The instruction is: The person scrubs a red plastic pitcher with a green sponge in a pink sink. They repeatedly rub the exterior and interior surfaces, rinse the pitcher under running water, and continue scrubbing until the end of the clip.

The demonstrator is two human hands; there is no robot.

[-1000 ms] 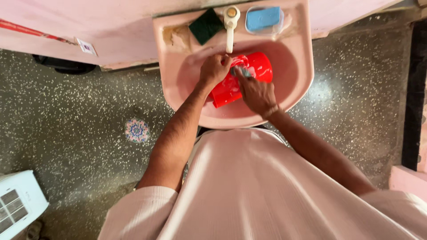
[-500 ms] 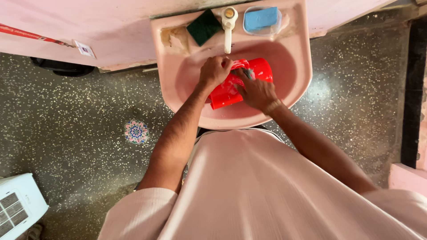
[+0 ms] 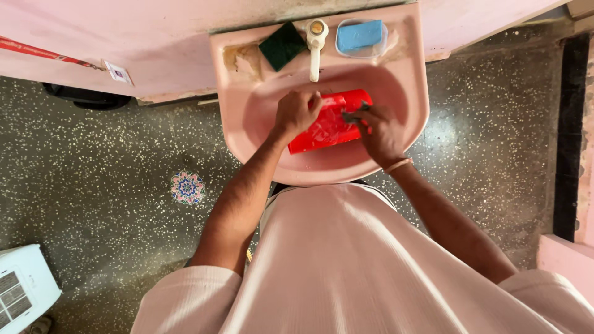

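Both hands are inside the bowl of a pink wash basin (image 3: 408, 117), working on one red rectangular container (image 3: 328, 127) that lies tilted across the bowl between them. The left hand (image 3: 296, 114) is clamped on the container's upper left edge, fingers curled over the rim. The right hand (image 3: 380, 130) presses a small dark scrubbing pad (image 3: 354, 115) against the container's right end, fingers closed around the pad. The hands sit close together, parted only by the wet red surface, which shows pale streaks that may be suds.

Just beyond the left hand, a white tap (image 3: 315, 43) reaches out over the bowl; whether water is running cannot be determined. On the basin ledge, further from the hands, a dark green square sponge (image 3: 282, 44) lies left of the tap, and a blue soap bar (image 3: 359, 36) in a clear dish lies right of it.

A thin band (image 3: 399, 165) circles the right wrist. The person wears a pale pink garment (image 3: 346, 272). Below and left of the left forearm, the speckled floor (image 3: 93, 185) bears a round patterned motif (image 3: 187, 187). A white appliance (image 3: 21, 287) stands well apart, at the lower left edge.
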